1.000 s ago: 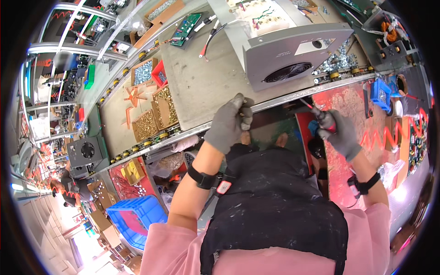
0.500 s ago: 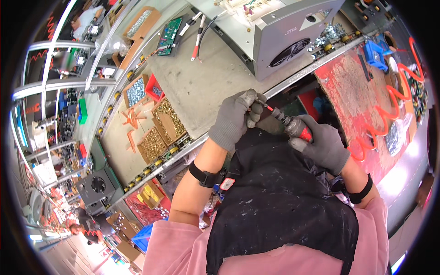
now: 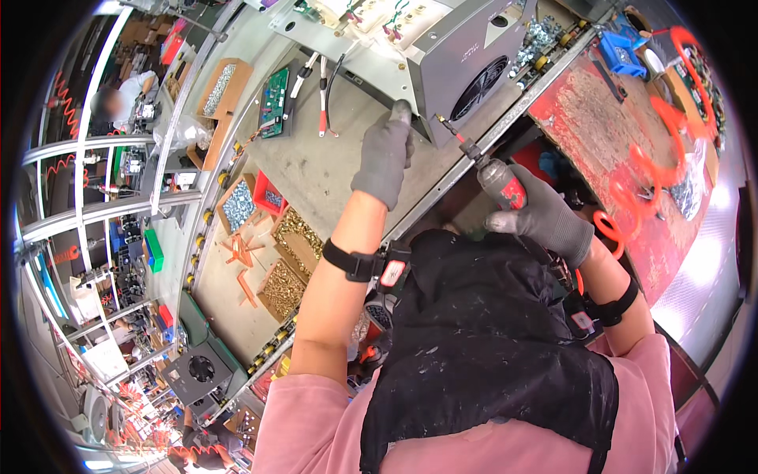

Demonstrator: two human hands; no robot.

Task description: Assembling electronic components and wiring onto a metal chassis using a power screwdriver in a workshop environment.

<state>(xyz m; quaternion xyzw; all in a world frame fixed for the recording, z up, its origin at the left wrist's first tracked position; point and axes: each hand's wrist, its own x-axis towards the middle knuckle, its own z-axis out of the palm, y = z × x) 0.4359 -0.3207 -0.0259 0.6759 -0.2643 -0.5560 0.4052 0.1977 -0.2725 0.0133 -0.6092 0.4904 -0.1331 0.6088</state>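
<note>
My right hand (image 3: 545, 212), in a grey work glove, is wrapped round a red and grey power screwdriver (image 3: 500, 183). Its bit points up and left, and a small brass-coloured piece at the tip (image 3: 444, 121) is close to the lower corner of a grey metal casing (image 3: 450, 75) with a round fan grille. My gloved left hand (image 3: 384, 158) reaches over the worktop to the casing's near edge, fingers drawn together. Whether they pinch something or only touch the casing is hidden. Beyond that hand lie cables (image 3: 322, 99) with red, white and black ends.
A green circuit board (image 3: 275, 103) rests at the worktop's far left. Boxes of brass-coloured screws (image 3: 283, 288) and silver screws (image 3: 238, 207), plus a red bin (image 3: 269, 194), stand left of my arm. An orange coiled hose (image 3: 643, 178) hangs on the right over a worn red board (image 3: 588, 118).
My left hand has left the screwdriver's tip and moved forward to the casing. My right hand has raised the screwdriver, bringing its bit up beside the casing's corner.
</note>
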